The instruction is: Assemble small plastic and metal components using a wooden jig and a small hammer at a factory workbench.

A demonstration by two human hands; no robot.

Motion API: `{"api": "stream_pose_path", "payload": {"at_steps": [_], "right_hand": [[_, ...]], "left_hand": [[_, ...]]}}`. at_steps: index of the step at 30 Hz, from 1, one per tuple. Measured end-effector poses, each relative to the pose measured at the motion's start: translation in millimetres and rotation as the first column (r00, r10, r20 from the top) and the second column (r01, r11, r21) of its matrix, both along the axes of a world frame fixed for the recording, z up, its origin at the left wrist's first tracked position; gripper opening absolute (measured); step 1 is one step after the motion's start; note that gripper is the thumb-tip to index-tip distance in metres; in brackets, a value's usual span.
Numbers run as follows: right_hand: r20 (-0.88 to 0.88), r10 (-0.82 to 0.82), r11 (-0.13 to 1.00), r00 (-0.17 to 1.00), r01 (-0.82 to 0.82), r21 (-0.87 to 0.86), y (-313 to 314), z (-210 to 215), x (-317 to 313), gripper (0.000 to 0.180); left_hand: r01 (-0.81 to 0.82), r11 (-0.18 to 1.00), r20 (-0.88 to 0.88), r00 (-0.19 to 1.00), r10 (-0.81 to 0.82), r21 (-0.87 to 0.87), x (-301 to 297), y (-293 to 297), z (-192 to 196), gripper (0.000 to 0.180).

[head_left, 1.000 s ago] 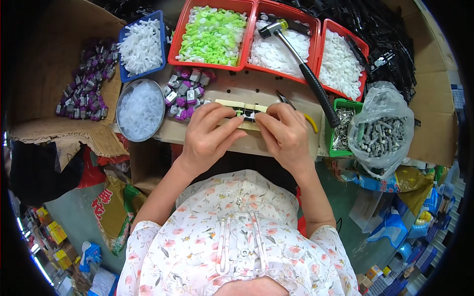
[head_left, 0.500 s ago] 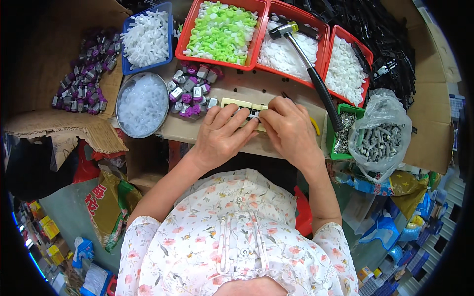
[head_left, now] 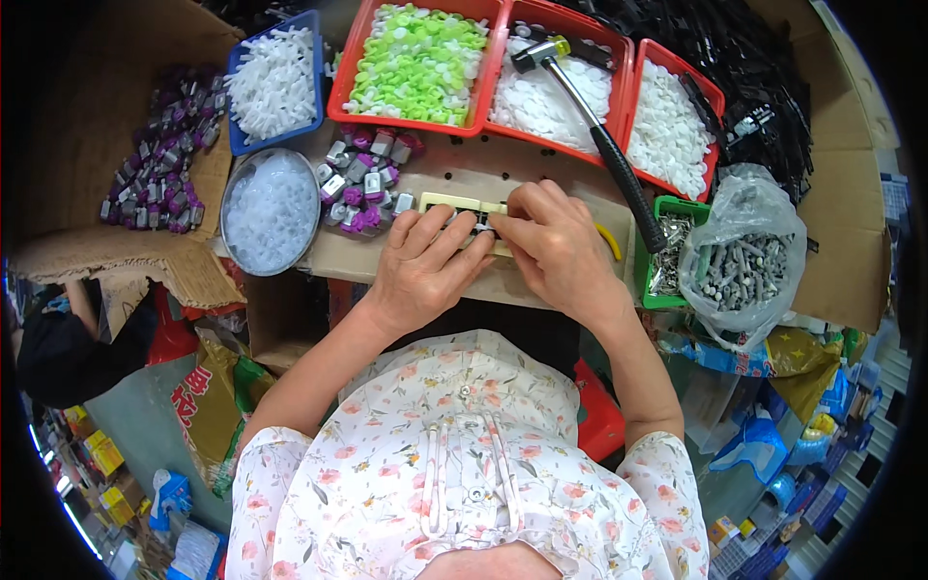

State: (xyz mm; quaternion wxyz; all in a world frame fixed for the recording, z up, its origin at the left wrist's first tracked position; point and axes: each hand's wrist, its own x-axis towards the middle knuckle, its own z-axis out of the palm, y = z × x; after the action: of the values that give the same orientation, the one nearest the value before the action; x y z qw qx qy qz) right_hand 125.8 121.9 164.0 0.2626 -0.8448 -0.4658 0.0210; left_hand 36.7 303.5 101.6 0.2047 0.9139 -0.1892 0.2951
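A long cream-coloured block (head_left: 438, 201) lies on the cardboard-topped bench in front of me. Set in its slot is a dark narrow part with a small pale piece, mostly covered by fingers. My left hand (head_left: 422, 275) has its fingers bent over the block's left and middle, gripping it. From the other side my right hand (head_left: 561, 253) pinches at the dark part, thumb and index fingertips together; what lies between them is hidden. Behind the left hand are grey-and-purple pieces (head_left: 365, 182) in a heap. Yellow tool handles (head_left: 608, 242) show beside the right hand.
A hammer (head_left: 604, 145) leans across red trays of white caps (head_left: 669, 135) and green-and-white caps (head_left: 418, 66). A round dish (head_left: 270, 213) and blue tray (head_left: 276, 82) stand left. A green bin of metal bits (head_left: 670, 261) and a plastic bag (head_left: 742, 271) stand right.
The view has shifted slightly, so the bench things sit a little farther left. Both hands stay at the cream block; the right fingertips have moved slightly along it.
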Motion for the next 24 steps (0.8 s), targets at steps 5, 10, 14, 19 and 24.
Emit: {"api": "stream_pose_path", "payload": {"at_steps": [5, 10, 14, 19, 24], "right_hand": [[0.112, 0.017, 0.997, 0.994, -0.008, -0.082, 3.4, -1.5, -1.4, 0.008], [0.074, -0.032, 0.999, 0.997, 0.033, -0.01, -1.6, -7.5, -6.7, 0.015], [0.047, -0.167, 0.978, 0.985, 0.16, 0.136, -27.0, 10.8, -14.5, 0.022], [0.157, -0.622, 0.783, 0.767, 0.607, 0.138, -109.5, 39.7, -3.6, 0.017], [0.392, -0.715, 0.614, 0.579, 0.788, -0.045, -183.5, 21.8, 12.3, 0.018]], "left_hand": [[-0.042, 0.992, 0.07, 0.997, 0.033, 0.122, 0.4, 0.1, -0.3, 0.026], [0.003, 0.997, 0.066, 0.998, -0.008, 0.079, 4.1, -1.3, 2.7, 0.025], [0.026, 0.998, 0.057, 0.998, -0.029, 0.05, 10.7, 0.5, 4.0, 0.025], [-0.006, 0.999, -0.013, 1.0, 0.007, 0.052, -0.8, 8.0, 11.7, 0.026], [0.042, 0.998, -0.025, 0.999, -0.044, -0.054, 1.0, 9.9, 24.6, 0.03]]}}
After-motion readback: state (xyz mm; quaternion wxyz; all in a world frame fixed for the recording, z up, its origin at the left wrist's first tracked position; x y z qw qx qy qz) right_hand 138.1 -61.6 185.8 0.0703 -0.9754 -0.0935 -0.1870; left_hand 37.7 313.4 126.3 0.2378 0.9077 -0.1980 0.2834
